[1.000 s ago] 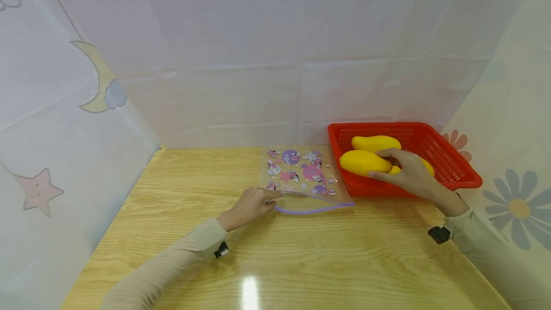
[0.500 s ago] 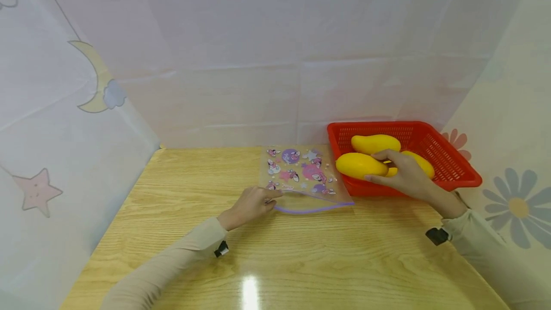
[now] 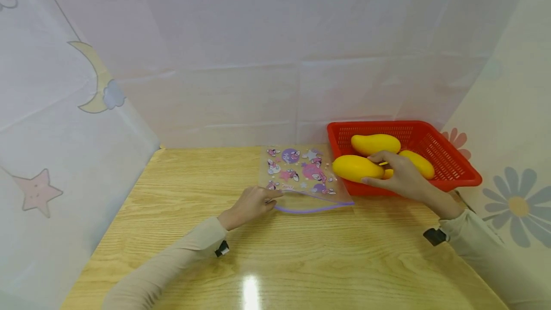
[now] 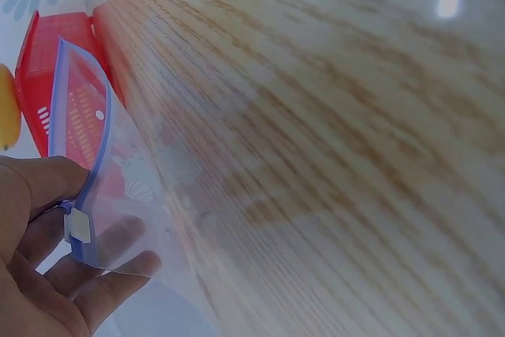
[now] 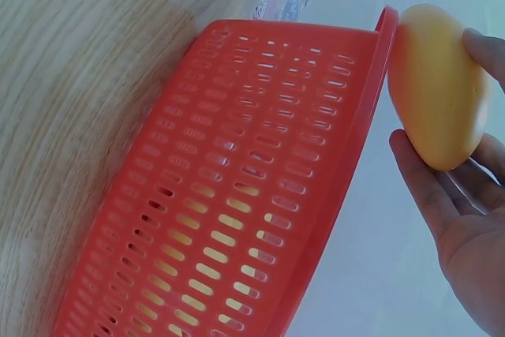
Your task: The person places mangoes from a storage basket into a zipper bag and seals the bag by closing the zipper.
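My right hand (image 3: 404, 178) grips a yellow mango (image 3: 356, 168) between thumb and fingers, over the left front rim of the red basket (image 3: 467, 176). In the right wrist view the mango (image 5: 438, 88) sits right at the basket's rim, fingers around its one end. A clear zip bag (image 3: 281, 159) with pink and purple cartoon prints lies flat to the left of the basket. My left hand (image 3: 249, 207) pinches the bag's left mouth corner. Seen from the left wrist, the mouth gapes, and a white slider (image 4: 78, 226) sits on its purple zip edge by the fingers.
Inside the basket lie more mangoes, one (image 3: 376, 144) at the back and another (image 3: 418, 164) at the right; part of one shows beneath the right hand. The wooden table (image 3: 301, 257) meets a pale printed cloth wall (image 3: 215, 99) behind.
The right hand has carried the mango slightly left and toward the front, to the basket's rim near the bag. The left hand and the bag have stayed in place.
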Available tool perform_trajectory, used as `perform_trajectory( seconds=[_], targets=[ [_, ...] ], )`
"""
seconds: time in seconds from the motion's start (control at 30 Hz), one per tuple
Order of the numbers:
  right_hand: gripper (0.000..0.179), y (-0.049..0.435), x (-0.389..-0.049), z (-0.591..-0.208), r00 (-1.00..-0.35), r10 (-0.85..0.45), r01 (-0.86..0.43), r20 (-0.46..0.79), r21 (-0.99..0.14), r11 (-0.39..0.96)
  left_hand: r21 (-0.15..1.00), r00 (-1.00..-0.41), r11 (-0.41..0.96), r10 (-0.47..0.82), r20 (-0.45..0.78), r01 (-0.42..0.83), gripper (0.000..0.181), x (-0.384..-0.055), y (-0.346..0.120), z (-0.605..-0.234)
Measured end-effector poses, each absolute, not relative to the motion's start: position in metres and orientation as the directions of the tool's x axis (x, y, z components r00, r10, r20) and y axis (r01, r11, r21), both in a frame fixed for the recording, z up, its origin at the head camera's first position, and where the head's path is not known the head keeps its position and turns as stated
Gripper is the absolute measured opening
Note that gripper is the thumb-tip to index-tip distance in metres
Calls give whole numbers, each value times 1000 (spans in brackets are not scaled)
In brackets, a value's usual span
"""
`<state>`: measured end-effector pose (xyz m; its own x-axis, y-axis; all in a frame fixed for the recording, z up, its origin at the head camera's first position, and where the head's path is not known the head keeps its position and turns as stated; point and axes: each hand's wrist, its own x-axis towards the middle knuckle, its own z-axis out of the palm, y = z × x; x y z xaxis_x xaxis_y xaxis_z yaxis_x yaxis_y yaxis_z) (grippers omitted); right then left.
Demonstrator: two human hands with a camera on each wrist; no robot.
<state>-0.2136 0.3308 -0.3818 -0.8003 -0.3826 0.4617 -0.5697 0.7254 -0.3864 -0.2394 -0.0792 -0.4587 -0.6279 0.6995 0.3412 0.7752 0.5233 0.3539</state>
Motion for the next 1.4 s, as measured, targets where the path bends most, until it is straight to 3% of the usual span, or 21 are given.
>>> perform_trajectory(
  seconds=[0.97, 1.4],
  targets=[
    [51, 315, -204, -379, -807, -395, -575, 438, -435, 693, 373, -641, 530, 702, 311, 761, 29, -241, -79, -457],
    [51, 305, -202, -381, -757, -435, -634, 488, -385, 671, 374, -642, 532, 701, 309, 760, 29, -242, -79, -459]
  ],
)
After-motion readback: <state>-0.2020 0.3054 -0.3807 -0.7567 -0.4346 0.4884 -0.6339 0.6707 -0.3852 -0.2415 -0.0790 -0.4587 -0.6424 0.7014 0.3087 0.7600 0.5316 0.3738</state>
